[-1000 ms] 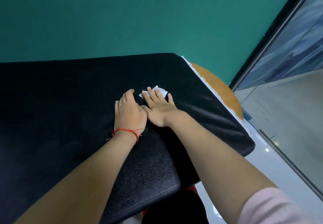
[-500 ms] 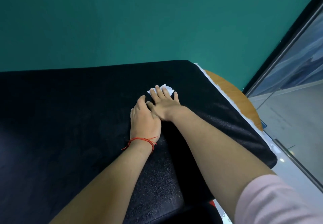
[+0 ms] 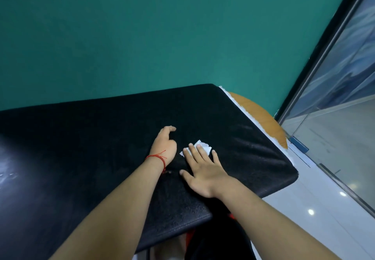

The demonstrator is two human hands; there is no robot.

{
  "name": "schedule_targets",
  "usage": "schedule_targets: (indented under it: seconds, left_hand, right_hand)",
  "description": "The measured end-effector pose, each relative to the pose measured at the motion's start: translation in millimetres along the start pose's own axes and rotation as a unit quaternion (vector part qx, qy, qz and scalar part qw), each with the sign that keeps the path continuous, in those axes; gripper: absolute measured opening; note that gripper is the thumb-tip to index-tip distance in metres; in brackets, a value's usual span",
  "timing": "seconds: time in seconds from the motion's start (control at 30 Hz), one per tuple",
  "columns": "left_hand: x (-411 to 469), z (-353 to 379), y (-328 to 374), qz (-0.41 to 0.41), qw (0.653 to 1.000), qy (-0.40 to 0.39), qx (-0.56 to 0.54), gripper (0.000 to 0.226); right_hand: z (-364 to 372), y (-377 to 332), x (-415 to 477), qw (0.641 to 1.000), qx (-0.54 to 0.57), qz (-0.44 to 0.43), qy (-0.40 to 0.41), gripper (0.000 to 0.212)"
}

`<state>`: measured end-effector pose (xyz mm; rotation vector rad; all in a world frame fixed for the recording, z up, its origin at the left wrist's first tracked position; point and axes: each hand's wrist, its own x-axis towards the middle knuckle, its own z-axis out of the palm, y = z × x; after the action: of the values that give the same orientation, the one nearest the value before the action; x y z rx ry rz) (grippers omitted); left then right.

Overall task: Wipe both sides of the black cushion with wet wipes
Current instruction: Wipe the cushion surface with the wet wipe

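Two bare forearms are seen reaching in from the near edge of the view, across the near seam of the black cushion (image 3: 81,158). The cushion is laid flat and fills most of the lower half of the view, with light caught on its grained surface at the left. The right hand (image 3: 205,173) is laid palm down on the cushion, towards its right end, with the fingers straight and spread. Its fingertips (image 3: 191,148) are pressed on a white wet wipe (image 3: 206,148), which is kept flat against the cushion and is partly hidden beneath them. Just to the left and slightly farther off, the left hand (image 3: 165,145) is rested on its edge on the cushion, apart from the wipe; its fingers are loosely curved and nothing is held in it. A red string (image 3: 156,156) is tied round the left wrist. Along the cushion's right edge a ragged white strip (image 3: 240,107) is seen, and beside it the rounded rim of a wooden table (image 3: 261,117), partly covered by the cushion. To the right a pale glossy floor (image 3: 316,209) is bounded by a glass panel (image 3: 345,101) in a dark frame. Farthest off, a plain teal wall (image 3: 162,36) is seen behind the cushion.
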<state>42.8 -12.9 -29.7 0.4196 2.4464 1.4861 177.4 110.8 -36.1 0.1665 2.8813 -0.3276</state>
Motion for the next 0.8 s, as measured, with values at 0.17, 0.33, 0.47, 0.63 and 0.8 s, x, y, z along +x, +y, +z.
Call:
schedule_targets:
  seconds: [0.17, 0.33, 0.47, 0.63, 0.8]
  left_hand:
    - [-38, -14, -5, 0.007, 0.998, -0.067, 0.0, 0.063]
    - [-97, -35, -20, -0.016, 0.993, -0.098, -0.059, 0.063]
    - [-155, -63, -39, -0.018, 0.988, -0.095, -0.121, 0.06]
    - [-217, -99, -72, -0.017, 0.994, -0.053, -0.094, 0.059]
    - [-260, -118, -75, -0.024, 0.995, 0.0, -0.092, 0.04]
  right_hand:
    - [16, -21, -41, 1.0, 0.008, -0.027, 0.005, 0.08]
    - [33, -53, -68, 0.997, 0.01, -0.073, 0.01, 0.078]
    - [42, -75, -82, 0.991, 0.019, -0.133, 0.027, 0.072]
    - [61, -105, -94, 0.961, 0.171, -0.197, 0.096, 0.047]
    - [54, -152, -96, 0.923, 0.339, -0.169, 0.066, 0.046]
